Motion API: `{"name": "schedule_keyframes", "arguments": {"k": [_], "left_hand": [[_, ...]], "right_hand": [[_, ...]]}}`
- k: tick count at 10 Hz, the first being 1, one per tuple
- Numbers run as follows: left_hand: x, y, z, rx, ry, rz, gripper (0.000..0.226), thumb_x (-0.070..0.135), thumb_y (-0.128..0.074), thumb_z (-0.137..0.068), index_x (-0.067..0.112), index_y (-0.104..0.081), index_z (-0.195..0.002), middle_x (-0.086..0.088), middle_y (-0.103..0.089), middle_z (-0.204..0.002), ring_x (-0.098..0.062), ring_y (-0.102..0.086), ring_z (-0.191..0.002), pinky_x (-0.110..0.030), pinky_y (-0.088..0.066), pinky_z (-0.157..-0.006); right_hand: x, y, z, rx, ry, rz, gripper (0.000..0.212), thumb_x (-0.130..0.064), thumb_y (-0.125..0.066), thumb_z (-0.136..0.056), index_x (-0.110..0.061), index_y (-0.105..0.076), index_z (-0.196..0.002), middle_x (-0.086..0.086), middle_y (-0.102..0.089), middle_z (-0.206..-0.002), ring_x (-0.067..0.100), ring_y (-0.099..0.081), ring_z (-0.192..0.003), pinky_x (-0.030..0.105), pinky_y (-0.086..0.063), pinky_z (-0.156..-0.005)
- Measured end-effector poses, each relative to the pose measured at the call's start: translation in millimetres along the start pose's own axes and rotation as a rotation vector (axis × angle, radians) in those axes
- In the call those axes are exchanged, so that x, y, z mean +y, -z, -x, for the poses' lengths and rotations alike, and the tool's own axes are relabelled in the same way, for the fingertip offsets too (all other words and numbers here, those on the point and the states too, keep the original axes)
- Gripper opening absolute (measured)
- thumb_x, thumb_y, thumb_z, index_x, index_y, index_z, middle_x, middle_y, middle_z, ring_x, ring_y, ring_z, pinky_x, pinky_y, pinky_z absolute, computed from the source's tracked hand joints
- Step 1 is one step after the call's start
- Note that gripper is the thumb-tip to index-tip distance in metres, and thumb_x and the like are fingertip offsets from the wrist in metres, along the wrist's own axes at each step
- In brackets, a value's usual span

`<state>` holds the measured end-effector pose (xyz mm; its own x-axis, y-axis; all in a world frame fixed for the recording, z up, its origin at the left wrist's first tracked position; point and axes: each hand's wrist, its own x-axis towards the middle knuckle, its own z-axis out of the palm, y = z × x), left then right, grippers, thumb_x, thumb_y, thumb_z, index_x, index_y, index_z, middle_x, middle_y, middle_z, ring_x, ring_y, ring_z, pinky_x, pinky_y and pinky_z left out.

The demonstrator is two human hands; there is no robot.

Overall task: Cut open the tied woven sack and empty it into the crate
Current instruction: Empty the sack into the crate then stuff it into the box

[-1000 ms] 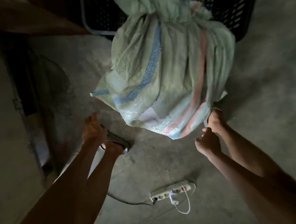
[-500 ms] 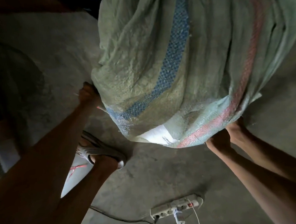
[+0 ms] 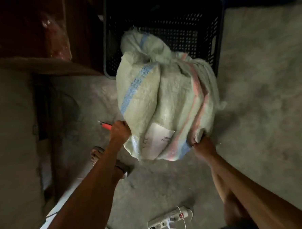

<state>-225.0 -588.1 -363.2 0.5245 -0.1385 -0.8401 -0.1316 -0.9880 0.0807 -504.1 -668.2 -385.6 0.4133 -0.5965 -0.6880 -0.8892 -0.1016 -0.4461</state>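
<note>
The left hand (image 3: pixel 120 132) is closed on the sack's (image 3: pixel 165 102) lower left corner together with a red-handled cutter (image 3: pixel 106 126). The right hand (image 3: pixel 200 144) grips the sack's lower right corner. The sack, neck still tied, tilts with its top over the black crate's (image 3: pixel 162 23) near rim. A power strip (image 3: pixel 169 220) lies on the floor below the sack.

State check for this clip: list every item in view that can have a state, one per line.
woven sack: still tied at the neck, tipped with its neck over the crate rim, full
crate: upright, no spilled contents visible
left hand: closed on the sack's bottom corner, also holding a red-handled cutter
right hand: closed on the sack's other bottom corner
power strip: on the floor, a white plug inserted
</note>
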Motion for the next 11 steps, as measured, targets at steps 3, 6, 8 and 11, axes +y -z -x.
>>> {"name": "schedule_keyframes", "arguments": {"k": [3,6,8,11], "left_hand": [[69.3,170.4,166.5,-0.144,-0.048,0.676,0.041,0.041,-0.049,-0.093,0.004,-0.062,-0.083,-0.006,-0.053,-0.042,-0.013,-0.042,-0.021,-0.012,-0.032,-0.03],[184.6,227.9,156.0,0.038,-0.659,0.203,0.101,0.066,-0.09,-0.043,0.021,-0.055,-0.126,0.01,-0.062,-0.123,-0.009,-0.059,-0.111,-0.028,-0.049,-0.095],[220.0,136.8,17.9,0.229,-0.439,-0.128,0.048,0.033,-0.067,-0.092,-0.006,-0.065,-0.121,-0.024,-0.068,-0.124,-0.037,-0.063,-0.119,-0.038,-0.048,-0.097],[157.7,33.9,-58.7,0.193,-0.241,0.004,0.061,0.045,-0.078,-0.08,-0.003,-0.067,-0.116,-0.025,-0.071,-0.114,-0.039,-0.067,-0.111,-0.039,-0.05,-0.082]], "right_hand": [[-133.3,219.6,52.1,-0.054,-0.312,-0.513,0.036,-0.004,-0.055,-0.089,-0.013,-0.048,-0.055,-0.006,-0.042,-0.032,0.001,-0.037,-0.028,0.016,-0.029,-0.034],[-286.2,333.9,-48.2,0.15,-0.218,-1.235,0.043,-0.029,-0.042,-0.102,-0.022,-0.043,-0.06,-0.008,-0.038,-0.037,0.007,-0.037,-0.034,0.02,-0.035,-0.04],[-219.3,262.1,-147.1,0.139,-0.456,-1.191,0.03,-0.016,-0.031,-0.102,-0.014,-0.051,-0.08,0.0,-0.044,-0.068,0.012,-0.054,-0.067,0.037,-0.048,-0.098],[-93.8,169.9,-217.9,0.214,-0.391,-0.702,0.035,-0.022,-0.04,-0.097,-0.022,-0.056,-0.066,0.007,-0.06,-0.082,0.021,-0.058,-0.071,0.038,-0.047,-0.072]]}}
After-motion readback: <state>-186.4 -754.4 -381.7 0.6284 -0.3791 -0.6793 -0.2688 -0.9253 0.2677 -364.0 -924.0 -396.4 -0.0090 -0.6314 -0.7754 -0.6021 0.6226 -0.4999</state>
